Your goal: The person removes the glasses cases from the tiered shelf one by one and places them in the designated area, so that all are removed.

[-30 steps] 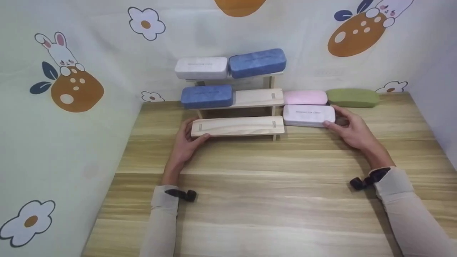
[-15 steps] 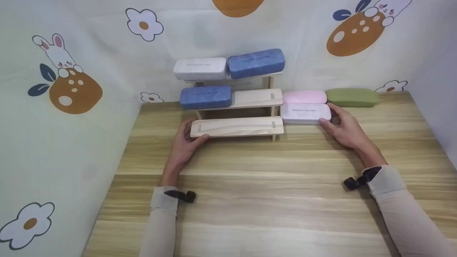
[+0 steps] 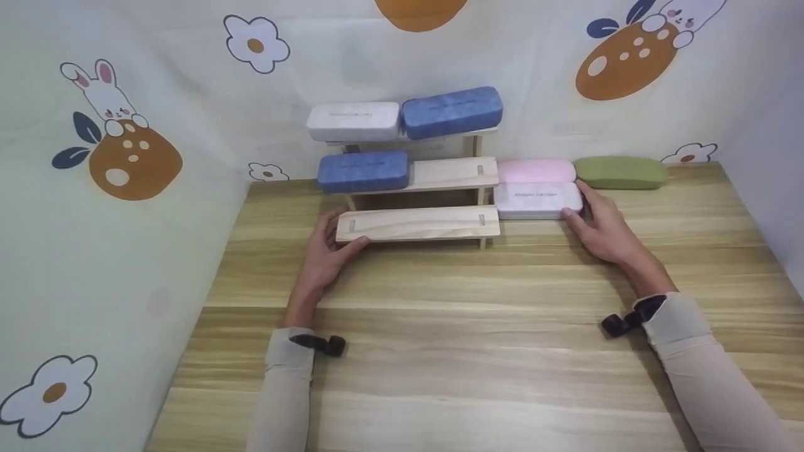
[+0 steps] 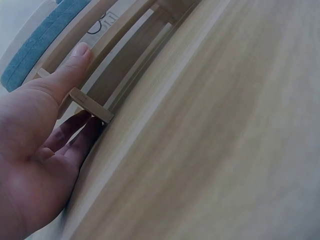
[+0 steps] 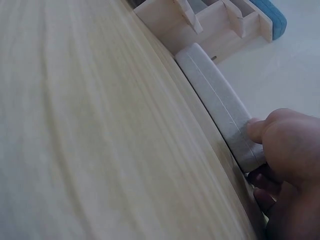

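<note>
We see the left hand (image 3: 326, 248) gripping the left end of the wooden rack's (image 3: 418, 223) bottom shelf. Right hand (image 3: 603, 229) grips the white case (image 3: 537, 201), flat on the table (image 3: 477, 326) beside the rack.

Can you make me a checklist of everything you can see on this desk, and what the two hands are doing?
Surface: wooden table, striped grain.
Job's things: white case on the table beside the wooden stepped rack; the rack's bottom step is bare.
Clutter: pink case, green case, blue and white cases on the rack's upper steps.
Hands: left hand holds the rack's bottom step; right hand grips the white case's end.
Cables: nothing seen.
Surroundings: bunny and flower cloth.
</note>
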### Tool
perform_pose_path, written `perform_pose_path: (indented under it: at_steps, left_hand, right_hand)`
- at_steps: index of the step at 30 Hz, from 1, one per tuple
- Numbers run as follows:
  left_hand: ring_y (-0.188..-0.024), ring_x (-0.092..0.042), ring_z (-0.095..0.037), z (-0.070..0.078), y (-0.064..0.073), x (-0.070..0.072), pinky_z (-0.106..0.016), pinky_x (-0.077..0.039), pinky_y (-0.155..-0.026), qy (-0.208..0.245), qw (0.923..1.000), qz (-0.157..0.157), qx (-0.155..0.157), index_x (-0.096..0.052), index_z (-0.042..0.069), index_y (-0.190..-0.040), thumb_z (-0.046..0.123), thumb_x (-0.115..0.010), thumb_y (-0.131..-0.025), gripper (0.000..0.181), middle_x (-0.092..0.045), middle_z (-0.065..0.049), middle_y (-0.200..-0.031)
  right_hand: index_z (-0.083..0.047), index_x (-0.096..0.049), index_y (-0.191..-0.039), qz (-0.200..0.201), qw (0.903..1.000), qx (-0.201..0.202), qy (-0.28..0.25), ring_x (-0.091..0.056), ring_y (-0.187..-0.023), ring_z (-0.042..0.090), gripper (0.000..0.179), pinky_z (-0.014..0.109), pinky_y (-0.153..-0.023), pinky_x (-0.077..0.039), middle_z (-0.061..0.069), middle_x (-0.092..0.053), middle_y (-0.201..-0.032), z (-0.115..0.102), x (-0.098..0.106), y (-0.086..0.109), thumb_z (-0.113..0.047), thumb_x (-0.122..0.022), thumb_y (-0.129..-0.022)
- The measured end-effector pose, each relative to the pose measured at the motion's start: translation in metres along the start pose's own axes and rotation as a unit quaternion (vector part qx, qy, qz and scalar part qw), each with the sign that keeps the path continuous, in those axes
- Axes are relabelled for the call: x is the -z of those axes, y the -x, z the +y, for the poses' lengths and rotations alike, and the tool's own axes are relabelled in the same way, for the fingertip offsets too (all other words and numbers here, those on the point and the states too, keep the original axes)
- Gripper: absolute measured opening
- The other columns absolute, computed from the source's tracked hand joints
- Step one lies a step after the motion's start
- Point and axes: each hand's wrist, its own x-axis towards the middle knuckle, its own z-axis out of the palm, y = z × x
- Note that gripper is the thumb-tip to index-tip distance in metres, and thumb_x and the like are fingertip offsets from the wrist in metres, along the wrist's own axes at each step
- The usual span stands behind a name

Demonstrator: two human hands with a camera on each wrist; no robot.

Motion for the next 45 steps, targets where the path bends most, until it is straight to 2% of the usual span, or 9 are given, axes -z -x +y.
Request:
perform_pose_path:
  at_steps: [6,10,15,21,25,32,39,42,45]
  left_hand:
    - [-0.145,-0.056,-0.029,0.000,-0.001,0.000,-0.046,-0.043,-0.126,0.005,1.0000,-0.006,0.004,-0.040,0.007,-0.162,0.018,-0.091,-0.091,0.088,-0.055,-0.015,-0.161]
    - [-0.143,-0.058,-0.029,0.000,0.000,0.000,-0.045,-0.044,-0.125,0.004,1.0000,-0.005,0.003,-0.042,0.006,-0.160,0.020,-0.091,-0.091,0.086,-0.058,-0.014,-0.158]
    - [-0.146,-0.056,-0.028,0.001,0.001,0.000,-0.043,-0.043,-0.127,-0.010,0.9999,0.001,0.009,-0.041,0.006,-0.161,0.025,-0.092,-0.090,0.089,-0.056,-0.015,-0.161]
    - [-0.147,-0.056,-0.028,0.001,0.001,0.000,-0.042,-0.043,-0.128,-0.011,0.9999,0.002,0.006,-0.041,0.006,-0.162,0.027,-0.092,-0.089,0.091,-0.055,-0.016,-0.162]
    - [-0.145,-0.057,-0.028,0.001,0.002,0.000,-0.042,-0.044,-0.127,-0.008,1.0000,0.002,0.002,-0.042,0.006,-0.161,0.024,-0.092,-0.089,0.090,-0.056,-0.016,-0.160]
    - [-0.149,-0.054,-0.029,0.001,0.001,0.000,-0.043,-0.040,-0.130,-0.006,1.0000,0.003,0.007,-0.041,0.005,-0.162,0.026,-0.092,-0.089,0.091,-0.054,-0.016,-0.163]
    - [-0.149,-0.053,-0.029,0.001,0.002,0.000,-0.044,-0.040,-0.129,-0.017,0.9998,-0.001,0.006,-0.039,0.004,-0.163,0.027,-0.091,-0.091,0.092,-0.054,-0.017,-0.161]
    - [-0.148,-0.053,-0.028,0.000,0.001,0.000,-0.044,-0.040,-0.128,-0.025,0.9997,0.003,0.005,-0.039,0.003,-0.163,0.027,-0.091,-0.091,0.092,-0.055,-0.017,-0.160]
    - [-0.148,-0.053,-0.028,-0.002,0.001,0.001,-0.045,-0.040,-0.128,-0.023,0.9997,0.004,0.005,-0.039,0.003,-0.163,0.026,-0.092,-0.090,0.093,-0.055,-0.018,-0.160]
  right_hand:
    - [0.008,-0.026,-0.167,0.004,0.9998,-0.007,-0.020,-0.029,-0.161,0.050,0.074,0.061,-0.135,-0.020,0.035,-0.032,-0.171,-0.002,0.001,0.000,-0.019,-0.064,-0.109]
    - [0.006,-0.028,-0.167,0.009,0.9989,-0.023,-0.040,-0.033,-0.160,0.045,0.076,0.057,-0.134,-0.023,0.032,-0.035,-0.170,-0.005,0.001,-0.001,-0.019,-0.067,-0.108]
    - [0.003,-0.035,-0.166,0.040,0.9976,-0.045,-0.036,-0.037,-0.158,0.043,0.073,0.060,-0.132,-0.030,0.028,-0.042,-0.168,-0.014,0.001,-0.001,-0.023,-0.069,-0.107]
    - [-0.001,-0.045,-0.162,0.085,0.9949,-0.034,-0.043,-0.046,-0.149,0.043,0.063,0.061,-0.125,-0.036,0.023,-0.049,-0.165,-0.031,-0.003,-0.003,-0.023,-0.068,-0.107]
    - [-0.007,-0.050,-0.160,0.089,0.9939,-0.025,-0.060,-0.046,-0.150,0.038,0.059,0.058,-0.124,-0.038,0.017,-0.051,-0.164,-0.047,-0.009,-0.005,-0.022,-0.069,-0.107]
    - [-0.014,-0.059,-0.154,0.097,0.9919,0.036,-0.074,-0.051,-0.149,0.027,0.051,0.051,-0.121,-0.044,0.011,-0.060,-0.157,-0.075,-0.027,-0.009,-0.015,-0.071,-0.105]
    - [-0.012,-0.065,-0.148,0.108,0.9853,0.112,-0.071,-0.058,-0.141,0.022,0.046,0.027,-0.114,-0.047,0.006,-0.068,-0.148,-0.107,-0.044,-0.023,-0.011,-0.073,-0.103]
    - [-0.013,-0.066,-0.148,0.097,0.9853,0.123,-0.068,-0.059,-0.139,0.024,0.047,0.029,-0.114,-0.047,0.004,-0.068,-0.148,-0.122,-0.050,-0.029,-0.012,-0.074,-0.102]
    - [-0.013,-0.065,-0.149,0.083,0.9849,0.132,-0.075,-0.059,-0.139,0.027,0.048,0.039,-0.117,-0.048,0.004,-0.068,-0.149,-0.134,-0.058,-0.036,-0.011,-0.075,-0.101]
